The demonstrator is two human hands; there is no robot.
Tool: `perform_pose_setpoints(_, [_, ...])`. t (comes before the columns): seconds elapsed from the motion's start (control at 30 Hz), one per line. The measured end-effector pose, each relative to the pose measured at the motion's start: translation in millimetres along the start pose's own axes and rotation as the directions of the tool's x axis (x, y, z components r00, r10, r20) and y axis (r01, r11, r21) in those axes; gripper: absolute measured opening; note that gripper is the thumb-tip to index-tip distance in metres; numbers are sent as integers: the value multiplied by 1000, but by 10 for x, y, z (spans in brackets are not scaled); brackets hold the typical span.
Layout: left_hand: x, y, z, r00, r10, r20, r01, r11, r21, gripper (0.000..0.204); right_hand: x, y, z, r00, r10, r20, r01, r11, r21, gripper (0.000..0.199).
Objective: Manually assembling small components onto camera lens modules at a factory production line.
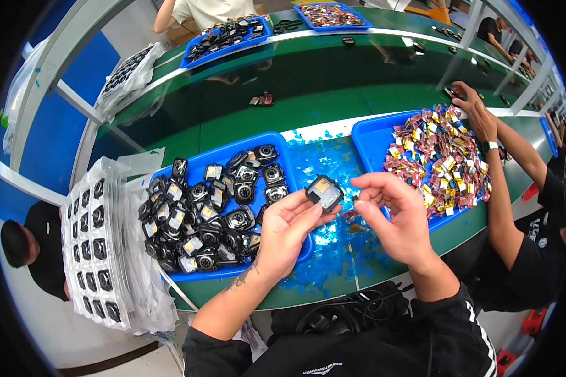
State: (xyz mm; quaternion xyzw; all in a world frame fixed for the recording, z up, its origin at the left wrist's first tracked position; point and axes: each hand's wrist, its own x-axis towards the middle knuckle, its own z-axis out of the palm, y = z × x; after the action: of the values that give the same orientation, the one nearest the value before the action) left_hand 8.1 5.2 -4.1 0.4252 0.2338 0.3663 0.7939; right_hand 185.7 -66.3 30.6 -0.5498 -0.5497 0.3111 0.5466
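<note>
Fingers of the left hand (287, 227) pinch a small square black part (324, 191) by its lower edge, over the blue tray (277, 141). The right hand (393, 217) hangs just beside it to the right, thumb and forefinger closed on something too small to tell.

Light: bright, even, from overhead | Glare: you see pale streaks and reflections on the glossy green desk (308, 88) toward its far edge | Shadows: soft, short under your hands | Focus: centre sharp, far edge softer | Distortion: strong fisheye, straight desk edges bow, black vignette rings your view
</note>
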Motion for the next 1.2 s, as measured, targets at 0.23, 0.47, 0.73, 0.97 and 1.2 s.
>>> perform_pose_setpoints(0.23, [8, 0, -13, 999, 28, -35, -27, 999, 22, 25, 44, 189, -442, 966, -31, -256, 1, 993, -116, 17])
perform_pose_setpoints(0.47, [-10, 34, -15, 998, -58, -25, 56, 995, -79, 27, 25, 162, -799, 935, -256, -246, 82, 829, -553, 15])
perform_pose_setpoints(0.73, [-47, -71, 20, 997, 74, -39, -64, 974, 219, 34, -233, 173, -687, 965, -256, 57, 238, 764, -599, 29])
perform_pose_setpoints(0.97, [-93, -123, 155, 621, 502, 602, -630, -136, 764, 45, -455, 189, -60, 944, 287, 162, -328, 869, 371, 41])
perform_pose_setpoints(1.2, [-159, -49, 212, 828, 405, 388, -531, 343, 775, 48, -358, 107, -43, 985, 172, 4, -160, 904, 397, 31])
